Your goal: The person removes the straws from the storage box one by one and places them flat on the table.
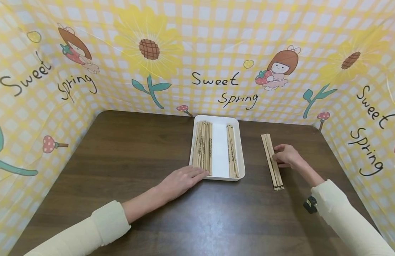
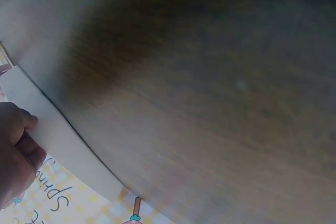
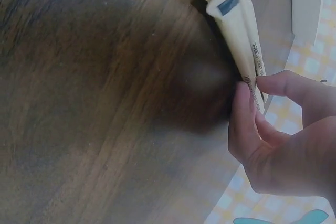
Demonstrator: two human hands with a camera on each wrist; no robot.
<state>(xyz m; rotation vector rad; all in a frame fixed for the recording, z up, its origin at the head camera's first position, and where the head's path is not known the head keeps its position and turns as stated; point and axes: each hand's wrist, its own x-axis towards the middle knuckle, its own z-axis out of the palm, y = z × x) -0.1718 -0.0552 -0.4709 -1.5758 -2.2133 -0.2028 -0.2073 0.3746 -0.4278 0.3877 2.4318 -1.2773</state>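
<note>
Two groups of packets in the white tray point(image 1: 219, 142): thick bundle point(image 1: 203, 147) along the left wall, thinner bundle point(image 1: 231, 151) nearer the right wall, bare strip between. All slim, tan, printed, lying roughly lengthwise. Loose packets point(image 1: 270, 160) are outside the tray, to its right, near the right hand point(image 1: 288, 156), slanted with near ends to the right. Right fingers point(image 3: 242, 98) and thumb clamped on them at the side, around mid-length; can't tell how many are in the pinch or if they're fully down on the bench point(image 1: 120, 170). Left hand point(image 1: 181, 179) at the tray's near-left corner, fingers together, nearly straight, over the rim by the thick bundle's near end. Checked yellow cloth point(image 1: 216, 46) walls the bench on three sides.
</note>
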